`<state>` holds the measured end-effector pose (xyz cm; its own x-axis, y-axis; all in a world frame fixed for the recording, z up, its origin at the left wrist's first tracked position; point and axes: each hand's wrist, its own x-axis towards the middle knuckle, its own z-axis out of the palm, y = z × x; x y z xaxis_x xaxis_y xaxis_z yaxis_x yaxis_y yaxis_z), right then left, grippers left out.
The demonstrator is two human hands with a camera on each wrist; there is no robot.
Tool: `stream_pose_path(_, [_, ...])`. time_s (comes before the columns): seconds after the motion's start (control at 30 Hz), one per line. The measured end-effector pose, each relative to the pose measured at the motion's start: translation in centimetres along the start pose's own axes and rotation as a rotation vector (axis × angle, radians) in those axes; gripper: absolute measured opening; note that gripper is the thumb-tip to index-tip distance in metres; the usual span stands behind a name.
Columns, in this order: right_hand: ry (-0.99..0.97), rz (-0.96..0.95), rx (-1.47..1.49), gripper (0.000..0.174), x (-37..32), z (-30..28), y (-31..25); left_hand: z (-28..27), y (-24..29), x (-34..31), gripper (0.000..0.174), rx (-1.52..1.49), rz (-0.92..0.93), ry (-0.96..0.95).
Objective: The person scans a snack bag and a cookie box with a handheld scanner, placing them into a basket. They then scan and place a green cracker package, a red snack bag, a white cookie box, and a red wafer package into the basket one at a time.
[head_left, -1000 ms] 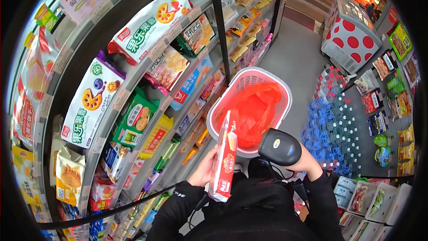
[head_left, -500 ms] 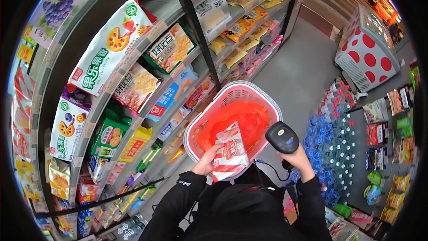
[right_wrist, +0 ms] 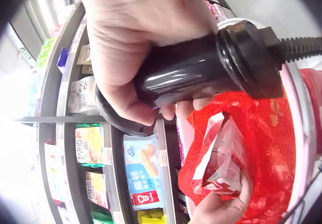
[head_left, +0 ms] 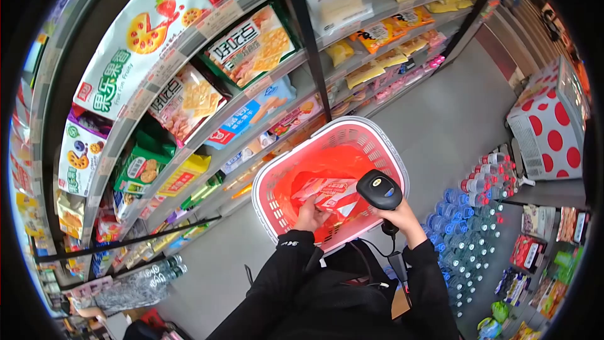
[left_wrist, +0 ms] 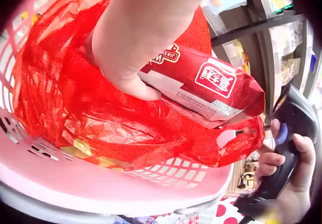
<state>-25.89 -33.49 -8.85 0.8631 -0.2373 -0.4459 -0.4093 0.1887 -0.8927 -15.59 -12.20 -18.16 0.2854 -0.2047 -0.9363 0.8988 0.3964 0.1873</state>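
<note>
In the head view my left hand [head_left: 310,216] reaches into the pink and white basket [head_left: 393,151] and holds a red and white snack packet [head_left: 328,192] at its end. The packet is inside the basket, over the red plastic bag [head_left: 340,158] that lines it. In the left wrist view the thumb lies along the packet [left_wrist: 217,80], and the other fingers are hidden. My right hand [head_left: 402,219] grips a black handheld scanner [head_left: 379,190] over the basket's right side; in the right wrist view the fingers curl round its handle [right_wrist: 186,70].
Shelves of packaged snacks [head_left: 251,44] rise at the left and ahead. Bottles [head_left: 465,233] stand on the floor at the right, before a red-dotted freezer [head_left: 547,129]. A cable [head_left: 377,249] hangs from the scanner. At the lower left is part of another person [head_left: 94,311].
The packet went from upright in front of me, down and forward into the basket with my left hand. The scanner moved left over the basket's side. The head view shifted.
</note>
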Motion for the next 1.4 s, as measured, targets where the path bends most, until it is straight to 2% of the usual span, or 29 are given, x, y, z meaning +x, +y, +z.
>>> stream_pose_path(0.03, [-0.001,-0.045,-0.003,0.044,0.2,-0.1,0.5,-0.4,-0.1,0.6,0.029,-0.018,-0.009,-0.016])
stream_pose_path(0.07, [-0.020,-0.063,-0.007,0.047,0.4,0.0,0.4,0.0,-0.3,0.5,0.028,-0.072,0.015,0.048])
stream_pose_path(0.2, [-0.094,-0.063,-0.063,0.047,0.6,-0.1,-0.1,0.1,-0.7,1.8,0.028,-0.164,0.105,0.112])
stream_pose_path(0.27, [-0.082,-0.061,-0.062,0.047,0.6,0.0,-0.2,0.4,-0.5,2.7,0.029,-0.036,0.053,0.252])
stream_pose_path(0.3, [-0.059,-0.065,-0.057,0.046,0.6,0.1,-0.6,0.2,-0.5,3.9,0.029,-0.047,0.053,0.254])
stream_pose_path(0.37, [-0.065,-0.012,-0.078,0.047,0.1,0.1,-1.6,-0.4,-0.9,6.5,0.031,-0.052,0.056,0.215])
stream_pose_path(0.43, [0.036,-0.022,-0.059,0.050,-0.3,0.2,-1.5,0.1,-1.3,8.1,0.026,-0.084,0.110,0.233])
stream_pose_path(0.5, [0.036,0.006,-0.073,0.052,-0.5,-0.1,-0.7,0.4,-1.7,9.7,0.019,-0.252,0.153,0.233])
stream_pose_path(0.57, [0.041,0.020,-0.070,0.052,-0.9,-0.5,0.2,-0.1,-2.0,10.8,0.013,-0.278,0.134,0.211])
stream_pose_path(0.63, [0.070,0.017,-0.075,0.050,-1.5,-0.9,1.4,-0.9,-2.4,11.3,0.013,-0.277,0.166,0.034])
stream_pose_path(0.7, [0.038,0.092,-0.039,0.047,-1.9,-1.3,2.0,-4.6,-4.1,14.9,0.017,-0.270,0.108,-0.006])
stream_pose_path(0.73, [0.034,0.091,-0.038,0.047,-2.1,-1.3,2.1,-7.5,-5.7,17.2,0.018,0.316,0.640,-0.092])
stream_pose_path(0.77, [0.050,0.104,-0.015,0.046,-2.3,-1.2,2.3,-7.8,-5.5,16.2,0.020,0.925,1.150,-0.172])
stream_pose_path(0.8, [0.064,0.115,0.007,0.045,-2.5,-1.2,2.4,-7.6,-5.0,15.6,0.020,0.927,1.157,-0.167])
stream_pose_path(0.83, [0.058,0.108,0.010,0.045,-2.6,-1.1,2.5,-7.2,-4.5,14.9,0.022,1.096,0.996,-0.185])
stream_pose_path(0.97, [0.088,0.146,0.020,0.043,-3.0,-0.9,2.4,-1.7,0.5,5.0,0.033,1.674,0.272,-0.205])
stream_pose_path(1.0, [0.090,0.154,0.044,0.044,-2.9,-0.7,2.1,-2.7,0.0,5.6,0.036,1.767,0.399,-0.210])
stream_pose_path(1.03, [0.093,0.160,0.067,0.045,-2.8,-0.5,1.9,-3.1,-0.1,4.9,0.035,1.821,0.382,-0.254])
stream_pose_path(1.07, [0.120,0.123,0.054,0.049,-2.5,-0.8,2.9,-4.0,-0.6,5.0,0.033,1.781,0.378,-0.375])
stream_pose_path(1.1, [0.204,-0.027,0.060,0.033,-2.4,-0.2,3.0,-4.1,-0.8,4.3,0.030,1.828,0.439,-0.494])
stream_pose_path(1.17, [0.278,-0.124,-0.036,0.033,-2.1,0.6,2.2,-4.6,-1.5,2.6,0.028,1.819,0.477,-0.553])
stream_pose_path(1.2, [0.254,-0.038,-0.052,0.042,-1.9,0.0,2.7,-2.7,-0.1,-1.4,0.030,1.912,0.335,-0.566])
stream_pose_path(1.23, [0.227,0.047,-0.073,0.052,-1.7,-0.5,3.1,-3.1,-0.6,-1.8,0.034,2.040,0.413,-0.578])
stream_pose_path(1.27, [0.259,0.016,-0.110,0.050,-1.7,0.0,2.5,-3.2,-0.9,-2.7,0.040,2.123,0.416,-0.547])
stream_pose_path(1.3, [0.296,-0.016,-0.148,0.049,-2.1,0.7,1.7,-3.6,-1.0,-3.6,0.043,2.114,0.540,-0.507])
stream_pose_path(1.37, [0.434,-0.100,-0.132,0.046,-2.9,2.6,0.5,-4.5,0.2,-5.4,0.045,2.138,0.763,-0.605])
stream_pose_path(1.4, [0.460,-0.120,-0.162,0.045,-3.3,2.5,0.8,-4.4,1.7,-7.5,0.045,2.136,0.782,-0.590])
